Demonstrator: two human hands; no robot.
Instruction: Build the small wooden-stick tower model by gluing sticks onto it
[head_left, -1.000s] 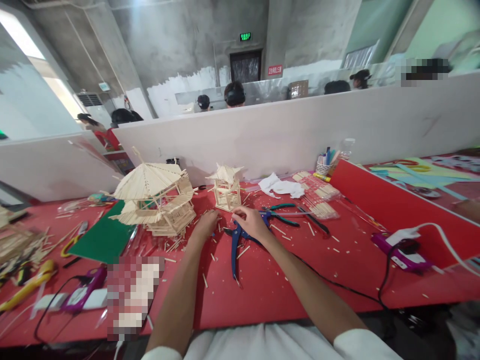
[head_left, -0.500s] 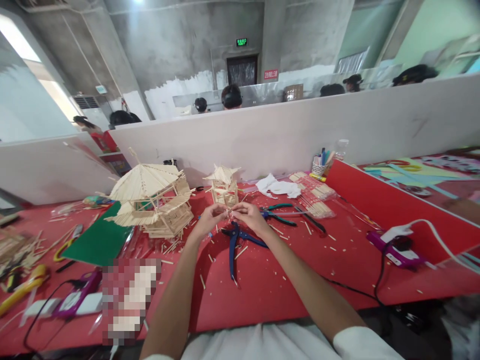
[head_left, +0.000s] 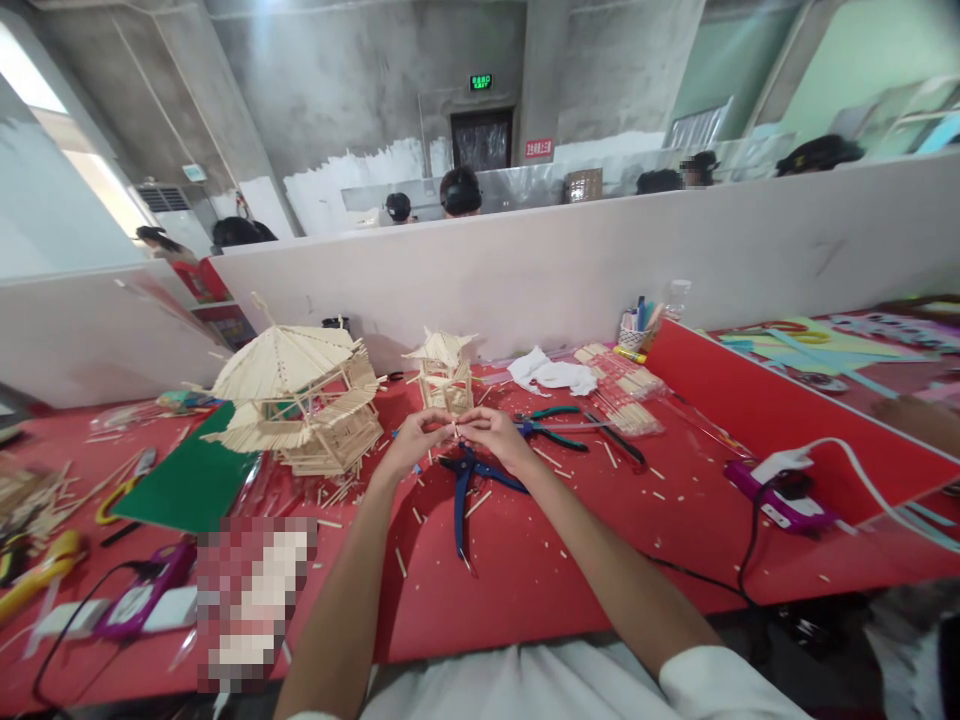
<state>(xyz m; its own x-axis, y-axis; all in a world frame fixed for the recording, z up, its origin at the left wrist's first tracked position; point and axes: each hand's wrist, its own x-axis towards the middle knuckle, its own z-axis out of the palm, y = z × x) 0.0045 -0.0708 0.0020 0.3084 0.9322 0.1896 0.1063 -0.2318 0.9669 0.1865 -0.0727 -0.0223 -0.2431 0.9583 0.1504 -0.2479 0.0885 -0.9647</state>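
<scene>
My left hand (head_left: 417, 440) and my right hand (head_left: 492, 436) meet fingertip to fingertip over the red table. Both are closed in a pinch on a small pale wooden stick piece (head_left: 456, 430), mostly covered by the fingers. Just beyond them stands a small stick-built pavilion (head_left: 444, 368). Below the hands lie blue-handled cutting pliers (head_left: 462, 510), with their jaws near my fingers. Green-and-black-handled pliers (head_left: 559, 428) rest to the right of my right hand. A larger stick pavilion model (head_left: 300, 400) with a broad roof stands to the left.
Packs of wooden sticks (head_left: 626, 400), a white cloth (head_left: 551, 372) and a pen basket (head_left: 637, 325) lie at the back right. A green board (head_left: 187, 480) and a yellow glue gun (head_left: 45, 575) are at left. Purple power strips (head_left: 780, 500) with cords sit on both sides. Stick scraps litter the red table (head_left: 525, 600).
The whole view has shifted slightly. My hands stay together at nearly the same place, with small changes in how the fingers sit around the stick piece.
</scene>
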